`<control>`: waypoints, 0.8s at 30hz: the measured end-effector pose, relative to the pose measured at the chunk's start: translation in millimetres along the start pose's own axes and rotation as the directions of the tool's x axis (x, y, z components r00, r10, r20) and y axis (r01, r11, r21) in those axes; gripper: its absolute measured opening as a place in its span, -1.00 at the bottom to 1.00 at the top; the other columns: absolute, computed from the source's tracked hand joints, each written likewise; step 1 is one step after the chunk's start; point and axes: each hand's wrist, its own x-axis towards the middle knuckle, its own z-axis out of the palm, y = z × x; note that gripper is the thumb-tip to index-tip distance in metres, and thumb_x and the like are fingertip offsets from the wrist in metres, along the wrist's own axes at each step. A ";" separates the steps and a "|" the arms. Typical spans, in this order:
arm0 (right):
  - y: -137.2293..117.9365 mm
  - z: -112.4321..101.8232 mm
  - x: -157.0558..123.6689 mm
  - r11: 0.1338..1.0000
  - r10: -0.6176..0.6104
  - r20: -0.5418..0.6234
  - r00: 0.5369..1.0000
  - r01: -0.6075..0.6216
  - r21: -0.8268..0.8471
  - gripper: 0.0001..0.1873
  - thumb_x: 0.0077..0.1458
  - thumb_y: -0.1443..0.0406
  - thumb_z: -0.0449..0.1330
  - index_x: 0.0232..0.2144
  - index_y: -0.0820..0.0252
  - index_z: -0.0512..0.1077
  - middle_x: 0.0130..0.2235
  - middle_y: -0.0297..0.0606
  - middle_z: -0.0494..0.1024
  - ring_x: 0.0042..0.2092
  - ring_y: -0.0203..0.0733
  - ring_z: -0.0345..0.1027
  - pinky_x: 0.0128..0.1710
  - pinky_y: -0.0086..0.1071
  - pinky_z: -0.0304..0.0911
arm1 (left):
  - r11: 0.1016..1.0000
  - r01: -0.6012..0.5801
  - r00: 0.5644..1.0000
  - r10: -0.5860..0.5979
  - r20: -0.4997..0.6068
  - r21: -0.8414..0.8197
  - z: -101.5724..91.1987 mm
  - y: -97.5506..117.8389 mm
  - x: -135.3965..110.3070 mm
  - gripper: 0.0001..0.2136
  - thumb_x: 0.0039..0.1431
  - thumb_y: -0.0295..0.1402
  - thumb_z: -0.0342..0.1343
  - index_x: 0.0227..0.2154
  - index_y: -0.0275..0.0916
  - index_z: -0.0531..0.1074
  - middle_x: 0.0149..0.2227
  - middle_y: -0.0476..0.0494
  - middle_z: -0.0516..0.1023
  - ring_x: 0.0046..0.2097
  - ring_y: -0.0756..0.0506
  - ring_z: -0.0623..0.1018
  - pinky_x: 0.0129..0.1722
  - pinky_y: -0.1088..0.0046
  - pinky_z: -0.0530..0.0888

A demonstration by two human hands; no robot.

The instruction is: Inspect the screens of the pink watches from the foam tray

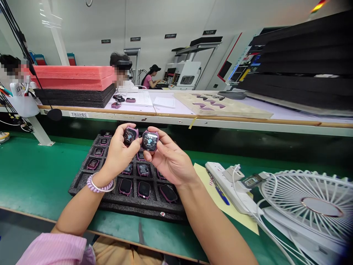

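My left hand (121, 152) is closed on a purple-framed smartwatch (129, 136) with a lit screen. In my right hand (168, 156) a second smartwatch (150, 141) is pinched between thumb and fingers, its screen also lit. The two watches are side by side above a black foam tray (78, 187) on the green bench. Several more strapless watches lie in the tray's compartments, among them a dark-screened watch (144, 190) in the front row. My hands and forearms hide part of the tray.
Right of the tray are a yellow sheet (245, 220), a blue pen (222, 196), a white power strip (219, 172) with cables and a white fan (306, 202). A raised shelf (176, 119) behind carries pink foam (74, 78) and black foam stacks. Other people sit beyond.
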 end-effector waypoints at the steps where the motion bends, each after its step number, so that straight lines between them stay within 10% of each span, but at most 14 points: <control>1: 0.2 0.5 -0.1 1.000 -0.001 0.004 1.000 0.001 0.002 -0.65 0.14 0.18 0.51 -0.03 -0.10 0.59 -0.15 -0.36 0.47 -0.35 -0.29 0.35 -0.32 -0.43 0.33 | 1.000 -0.002 1.000 0.002 0.006 0.015 -0.7 -0.3 0.5 -0.65 0.05 -0.34 0.19 -0.08 -0.28 0.40 -0.32 -0.01 0.43 -0.35 0.04 0.38 -0.32 0.54 0.38; 9: -0.7 -6.8 4.2 0.997 0.072 -0.083 0.994 -0.071 0.011 -0.54 0.07 0.22 0.54 0.02 0.00 0.54 -0.15 -0.33 0.53 -0.33 -0.27 0.39 -0.31 -0.45 0.35 | 0.970 0.190 0.982 -0.187 0.039 -0.149 -2.9 -5.3 6.9 -0.62 0.05 -0.41 0.26 -0.04 -0.27 0.39 -0.29 -0.02 0.44 -0.39 0.08 0.37 -0.41 0.59 0.34; 15: -4.1 -21.2 11.2 0.990 0.132 -0.194 0.972 -0.119 0.078 -0.53 0.03 0.21 0.51 -0.04 0.14 0.48 -0.12 -0.15 0.58 -0.32 -0.25 0.41 -0.31 -0.45 0.37 | 0.735 0.477 0.879 -0.412 0.241 -0.482 -4.9 -4.5 13.9 -0.65 0.18 -0.31 0.20 -0.03 -0.36 0.34 -0.31 -0.09 0.46 -0.55 0.10 0.38 -0.60 0.60 0.28; 24: -3.7 -9.2 7.9 0.994 0.026 -0.200 0.980 -0.047 -0.101 -0.42 0.01 0.19 0.47 0.03 0.14 0.38 -0.11 -0.17 0.56 -0.36 -0.23 0.42 -0.35 -0.41 0.33 | 0.841 0.376 0.924 -0.309 0.224 -0.388 -4.8 -6.4 13.3 -0.56 0.07 -0.37 0.20 0.03 -0.28 0.31 -0.32 -0.03 0.50 -0.52 0.04 0.53 -0.52 0.55 0.54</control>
